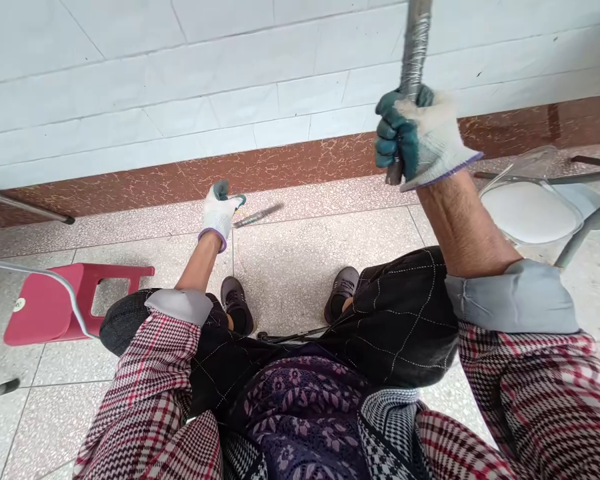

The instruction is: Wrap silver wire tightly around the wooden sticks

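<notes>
**Gloved hands, taped metal tube and thin rod, seated position**

Item 1: right hand (pixel 420 137), in a white knit glove with green-coated palm, raised high; grip closed around the tube.
Item 2: taped metal tube (pixel 414 53), upright, slightly tilted, silver-grey tape wound along its visible length, dark lower end projecting below the fist.
Item 3: left hand (pixel 220 213), matching glove, held low over the floor; whether its grip is open or closed cannot be told.
Item 4: thin metal rod (pixel 259 215), untaped as far as shows, its near end just beside the left glove.
Surroundings: tiled floor (pixel 325 260) near the brown skirting band (pixel 280 163); red plastic stool (pixel 75 300) at left; folding chair (pixel 530 212) at right.
</notes>
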